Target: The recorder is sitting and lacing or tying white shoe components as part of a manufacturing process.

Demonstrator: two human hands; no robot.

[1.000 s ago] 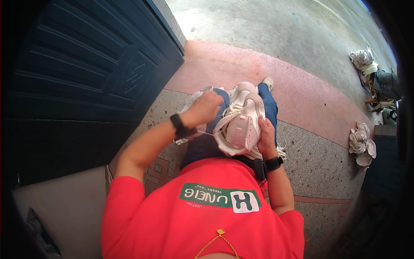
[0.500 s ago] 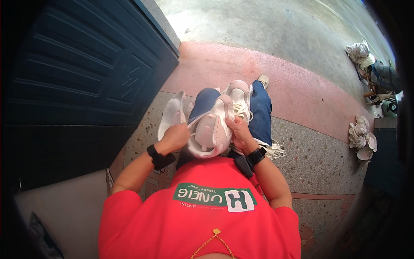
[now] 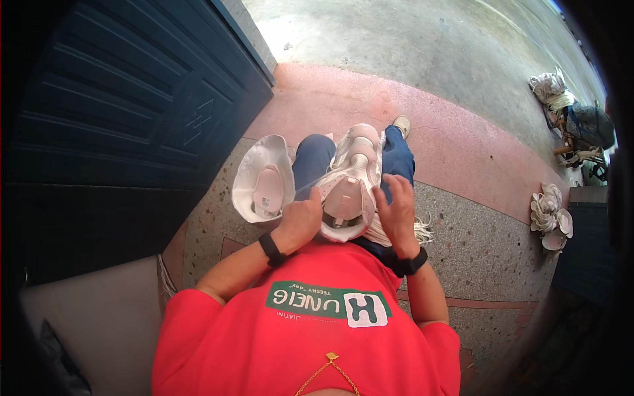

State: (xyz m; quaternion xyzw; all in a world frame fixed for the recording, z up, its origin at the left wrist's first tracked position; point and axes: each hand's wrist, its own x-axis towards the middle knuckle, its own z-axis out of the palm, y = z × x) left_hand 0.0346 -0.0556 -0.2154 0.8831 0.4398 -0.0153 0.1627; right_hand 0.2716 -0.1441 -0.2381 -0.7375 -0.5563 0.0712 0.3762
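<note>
Pale shoe [image 3: 347,191]: twelve o'clock from me, between the legs of my blue trousers [image 3: 399,158], opening toward me.
Left hand [image 3: 300,216]: at its eight o'clock, my fingers curled near the white lace [image 3: 323,179]; whether I'm pinching it, I cannot tell.
Right hand [image 3: 397,212]: its three o'clock, fingers spread.
Second shoe [image 3: 363,134]: its twelve.

Two hands [image 3: 300,221], two wristbands [image 3: 270,250] and, nearby, perhaps three shoe uppers [image 3: 345,198]

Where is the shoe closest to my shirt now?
In the head view, the shoe is central, between left hand and right hand, just above the red shirt.
</note>
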